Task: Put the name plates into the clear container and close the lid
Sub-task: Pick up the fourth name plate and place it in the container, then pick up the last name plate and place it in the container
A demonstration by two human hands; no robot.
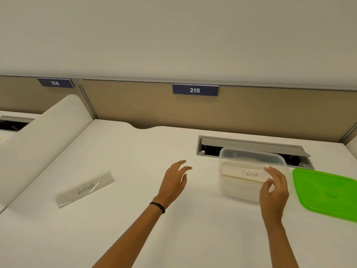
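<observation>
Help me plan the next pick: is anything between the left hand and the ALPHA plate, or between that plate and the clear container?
Nothing visible. Bare desk separates the left hand from the ALPHA plate, and the clear container stands open, its green lid beside it. The right hand is at its rim.

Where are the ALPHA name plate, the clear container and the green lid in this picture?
ALPHA name plate (86, 188): head view, middle of its lettered face.
clear container (251, 158): head view, its far wall.
green lid (326, 192): head view, middle of its top.
</observation>
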